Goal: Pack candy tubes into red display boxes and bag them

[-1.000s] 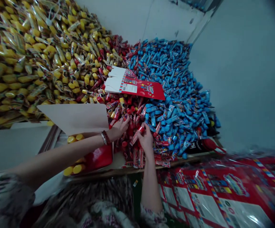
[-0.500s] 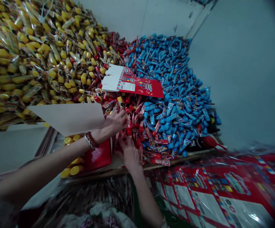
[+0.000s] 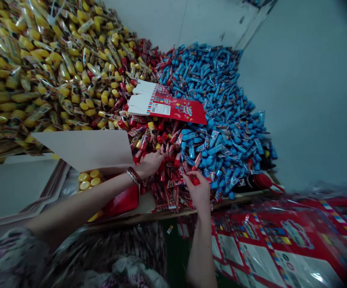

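Note:
My left hand (image 3: 151,164), wearing bracelets at the wrist, reaches into a heap of red wrapped candy tubes (image 3: 173,192). Its fingers are closed together among them; what they hold, if anything, is hidden. Farther right, my right hand (image 3: 199,190) has thumb and fingers pinched on a red candy tube (image 3: 195,181) at the heap's front. Under my left forearm stands an open red box (image 3: 125,202), its white flap (image 3: 92,148) raised. Yellow-capped tubes (image 3: 85,185) stand upright inside it, partly covered by my arm.
Yellow tubes (image 3: 35,80) pile high at the left, blue tubes (image 3: 209,76) at the right. A flat red carton (image 3: 179,109) lies on the heap. A black bottle with a red lid (image 3: 251,182) lies near the table edge. Plastic-wrapped red cartons (image 3: 269,236) are stacked at lower right.
My right hand has moved right, away from beside the box, to a red tube. My left hand has shifted slightly right and down. More red tubes show at the heap's front.

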`<move>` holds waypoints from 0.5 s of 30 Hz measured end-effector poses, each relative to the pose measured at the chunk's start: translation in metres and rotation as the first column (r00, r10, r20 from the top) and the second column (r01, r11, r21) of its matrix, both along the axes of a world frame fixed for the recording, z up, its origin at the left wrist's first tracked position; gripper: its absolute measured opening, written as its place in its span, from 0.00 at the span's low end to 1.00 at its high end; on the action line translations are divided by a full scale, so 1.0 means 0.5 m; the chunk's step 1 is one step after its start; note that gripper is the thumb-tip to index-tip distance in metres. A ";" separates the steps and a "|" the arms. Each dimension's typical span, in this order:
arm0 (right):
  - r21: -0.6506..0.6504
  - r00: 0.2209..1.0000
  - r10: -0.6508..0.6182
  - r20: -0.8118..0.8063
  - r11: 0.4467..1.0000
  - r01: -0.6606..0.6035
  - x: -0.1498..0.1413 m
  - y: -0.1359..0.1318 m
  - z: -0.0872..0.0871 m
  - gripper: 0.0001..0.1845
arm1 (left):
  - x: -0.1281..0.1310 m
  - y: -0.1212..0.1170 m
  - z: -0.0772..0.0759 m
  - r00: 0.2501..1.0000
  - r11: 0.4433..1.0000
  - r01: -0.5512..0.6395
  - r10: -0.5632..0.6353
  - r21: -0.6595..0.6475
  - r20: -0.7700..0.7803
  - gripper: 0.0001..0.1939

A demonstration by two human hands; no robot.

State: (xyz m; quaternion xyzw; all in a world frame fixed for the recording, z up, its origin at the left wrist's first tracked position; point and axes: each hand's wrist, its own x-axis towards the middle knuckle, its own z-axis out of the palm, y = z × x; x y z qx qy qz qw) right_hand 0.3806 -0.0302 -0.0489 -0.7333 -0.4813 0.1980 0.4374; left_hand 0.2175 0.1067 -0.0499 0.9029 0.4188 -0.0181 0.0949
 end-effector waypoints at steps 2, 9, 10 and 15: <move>-0.043 1.000 -0.015 -0.022 0.999 0.014 0.003 -0.008 0.003 0.16 | 0.015 -0.015 -0.010 0.999 0.999 -0.003 0.004 0.044 -0.035 0.25; -0.104 0.997 0.072 -0.027 0.992 -0.074 -0.024 -0.031 0.002 0.13 | 0.035 -0.025 0.004 0.993 0.993 0.027 -0.013 0.113 -0.120 0.25; -0.112 0.997 0.073 -0.033 0.991 -0.076 -0.023 -0.033 0.001 0.12 | 0.031 -0.020 0.013 0.994 0.994 0.047 -0.037 0.103 -0.099 0.24; -0.093 0.998 0.056 0.038 0.994 -0.052 -0.012 -0.029 -0.003 0.12 | -0.017 -0.003 0.081 0.985 0.999 0.014 -0.006 -0.041 0.172 0.22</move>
